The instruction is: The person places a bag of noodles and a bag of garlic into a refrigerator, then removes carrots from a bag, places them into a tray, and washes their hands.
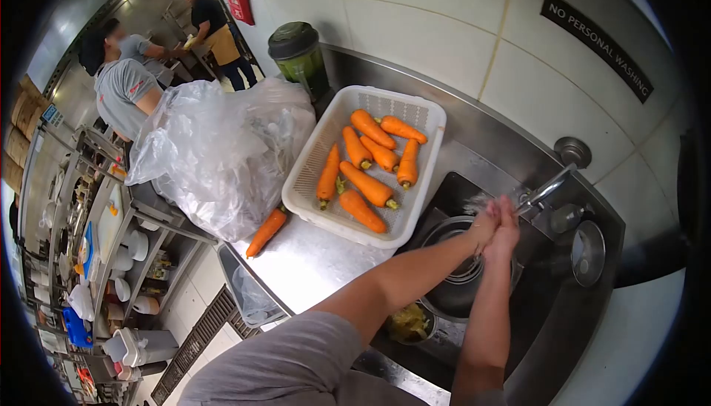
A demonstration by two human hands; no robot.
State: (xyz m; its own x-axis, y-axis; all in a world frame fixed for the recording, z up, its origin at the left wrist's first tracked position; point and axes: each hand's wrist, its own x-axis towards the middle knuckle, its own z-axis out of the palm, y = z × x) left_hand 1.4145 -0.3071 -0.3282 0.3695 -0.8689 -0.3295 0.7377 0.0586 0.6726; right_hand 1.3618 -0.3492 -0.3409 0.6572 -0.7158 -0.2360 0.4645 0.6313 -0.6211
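Both hands meet under the metal faucet (546,190) over the dark sink, with water splashing around them. My left hand (485,227) presses against my right hand (505,228); the finger positions are too small and blurred to make out. Below them a round metal pan (463,299) lies in the sink, beside a small bowl with yellow-green scraps (409,323). Left of the sink, a white perforated basket (302,210) holds several orange carrots (366,184). One more carrot (266,233) rests outside it, on the steel counter (326,262).
A big clear plastic bag (215,154) bulges left of the basket, near a blender jar with green contents (300,54). A metal bowl or lid (588,253) leans at the sink's right side. Several people (122,84) stand at the upper left, beyond shelves.
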